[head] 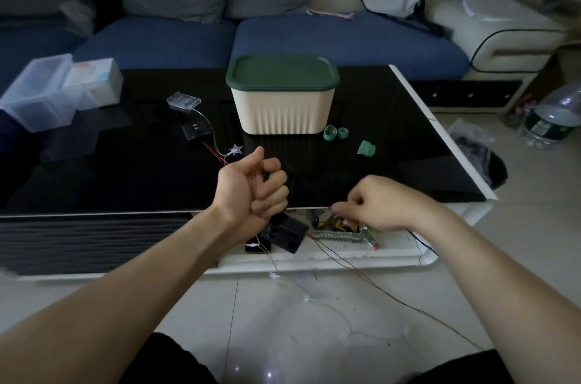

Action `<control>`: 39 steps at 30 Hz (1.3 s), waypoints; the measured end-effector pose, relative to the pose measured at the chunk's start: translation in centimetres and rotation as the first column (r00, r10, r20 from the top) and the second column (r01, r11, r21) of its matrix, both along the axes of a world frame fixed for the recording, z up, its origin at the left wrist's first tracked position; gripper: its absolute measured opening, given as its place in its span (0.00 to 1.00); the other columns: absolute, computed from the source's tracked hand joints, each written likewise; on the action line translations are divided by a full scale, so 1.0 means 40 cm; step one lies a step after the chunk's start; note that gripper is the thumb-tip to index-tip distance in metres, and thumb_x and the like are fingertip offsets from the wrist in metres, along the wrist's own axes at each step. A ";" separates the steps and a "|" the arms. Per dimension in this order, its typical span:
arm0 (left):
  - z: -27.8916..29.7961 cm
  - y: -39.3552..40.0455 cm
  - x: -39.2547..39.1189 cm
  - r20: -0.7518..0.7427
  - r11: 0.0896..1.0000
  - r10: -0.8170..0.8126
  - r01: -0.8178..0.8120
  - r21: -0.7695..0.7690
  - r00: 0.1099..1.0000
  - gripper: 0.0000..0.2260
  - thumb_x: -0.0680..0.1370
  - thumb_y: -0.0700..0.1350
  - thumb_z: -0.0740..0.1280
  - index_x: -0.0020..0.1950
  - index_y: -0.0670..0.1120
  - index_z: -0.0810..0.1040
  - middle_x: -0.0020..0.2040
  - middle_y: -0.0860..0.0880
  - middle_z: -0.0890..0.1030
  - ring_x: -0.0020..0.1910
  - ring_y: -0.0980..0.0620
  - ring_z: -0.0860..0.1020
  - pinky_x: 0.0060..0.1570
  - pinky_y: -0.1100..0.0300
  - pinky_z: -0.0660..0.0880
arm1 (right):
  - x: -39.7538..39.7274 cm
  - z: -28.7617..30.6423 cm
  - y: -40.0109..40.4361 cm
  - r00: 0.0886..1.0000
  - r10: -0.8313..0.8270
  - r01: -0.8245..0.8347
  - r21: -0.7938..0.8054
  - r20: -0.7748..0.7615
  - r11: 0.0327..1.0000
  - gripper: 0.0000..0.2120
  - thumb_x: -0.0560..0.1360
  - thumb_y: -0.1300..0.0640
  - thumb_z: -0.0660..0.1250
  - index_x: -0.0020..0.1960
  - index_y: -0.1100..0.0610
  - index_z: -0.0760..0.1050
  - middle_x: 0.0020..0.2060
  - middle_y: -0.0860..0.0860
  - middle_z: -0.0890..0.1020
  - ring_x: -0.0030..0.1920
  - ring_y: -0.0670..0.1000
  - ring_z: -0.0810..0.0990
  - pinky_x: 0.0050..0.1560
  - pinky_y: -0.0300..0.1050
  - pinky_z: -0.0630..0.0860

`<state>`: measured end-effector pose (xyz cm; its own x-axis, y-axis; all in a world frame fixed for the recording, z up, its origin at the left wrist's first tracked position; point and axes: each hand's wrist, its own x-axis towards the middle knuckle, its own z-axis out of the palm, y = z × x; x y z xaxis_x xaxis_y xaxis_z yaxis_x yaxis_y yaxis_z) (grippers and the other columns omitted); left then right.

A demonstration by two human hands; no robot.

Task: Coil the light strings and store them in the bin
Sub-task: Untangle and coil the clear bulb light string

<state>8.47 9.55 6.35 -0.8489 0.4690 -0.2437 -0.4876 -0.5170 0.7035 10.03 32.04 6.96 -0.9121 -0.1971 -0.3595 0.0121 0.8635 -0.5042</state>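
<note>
- Knees in dark trousers sit at the bottom edge; a pale light string (309,298) with small bulbs lies slack on the floor tiles between them.
- Far left on the black table (110,169): clear plastic boxes (59,91), then a clear battery case (184,99) whose wire runs to a star bulb (235,149).
- Left hand (254,185): fist curled, thumb up, gripping turns of copper wire (371,279). A black battery box (286,234) hangs just under the fist.
- Bin (283,95): cream, ribbed, green lid on, upright behind the left hand; green tape rolls (335,133) beside its base.
- Right hand (367,204): at the near table edge, fingers pinched together, apparently on the same wire; the contact is too fine to confirm.
- Key relation: the wire's free length runs from between the hands down and right across the floor, long axis diagonal. Right hand is nearer the slack, so it would feed each turn leftward to the fist.
- Judgement: coiling under way; lid must come off before storing.
</note>
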 end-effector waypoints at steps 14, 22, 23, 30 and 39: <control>-0.005 0.024 0.039 -0.054 0.927 -0.167 0.139 -0.347 0.984 0.22 0.84 0.52 0.51 0.70 0.37 0.65 0.53 0.39 0.83 0.47 0.42 0.83 0.46 0.50 0.78 | 0.122 0.024 -0.163 0.939 0.276 -0.306 -0.132 -0.202 0.943 0.12 0.84 0.54 0.60 0.52 0.55 0.81 0.50 0.40 0.77 0.54 0.39 0.76 0.54 0.37 0.73; -0.008 0.028 0.051 -0.176 0.751 -0.516 0.345 -0.563 0.838 0.26 0.84 0.54 0.49 0.55 0.33 0.74 0.30 0.43 0.82 0.21 0.51 0.73 0.25 0.59 0.65 | 0.061 0.003 -0.106 0.822 0.019 -0.233 -0.306 -0.569 0.923 0.04 0.71 0.55 0.79 0.40 0.51 0.85 0.29 0.43 0.81 0.32 0.44 0.81 0.34 0.37 0.75; -0.009 0.025 0.046 -0.198 0.734 -0.553 0.360 -0.576 0.809 0.26 0.84 0.53 0.49 0.54 0.32 0.74 0.27 0.46 0.81 0.18 0.52 0.68 0.25 0.56 0.57 | 0.056 0.007 -0.099 0.840 -0.008 -0.213 -0.344 -0.543 0.914 0.06 0.69 0.54 0.81 0.38 0.52 0.84 0.28 0.44 0.82 0.30 0.44 0.81 0.34 0.37 0.76; -0.016 0.009 0.038 -0.140 0.655 -0.678 0.507 -0.560 0.721 0.21 0.85 0.47 0.51 0.60 0.32 0.75 0.24 0.50 0.68 0.18 0.56 0.58 0.22 0.58 0.52 | 0.019 0.034 -0.016 0.965 0.081 -0.180 -0.404 -0.250 0.897 0.07 0.67 0.55 0.80 0.43 0.54 0.85 0.37 0.48 0.86 0.38 0.46 0.85 0.42 0.40 0.81; -0.020 -0.018 0.017 -0.145 0.874 -0.465 0.426 -0.233 0.873 0.15 0.83 0.46 0.53 0.49 0.39 0.75 0.25 0.50 0.68 0.16 0.60 0.61 0.18 0.68 0.58 | -0.021 -0.019 0.060 0.980 -0.106 0.048 -0.311 -0.170 0.949 0.13 0.76 0.42 0.68 0.42 0.50 0.83 0.35 0.45 0.85 0.35 0.40 0.81 0.40 0.38 0.74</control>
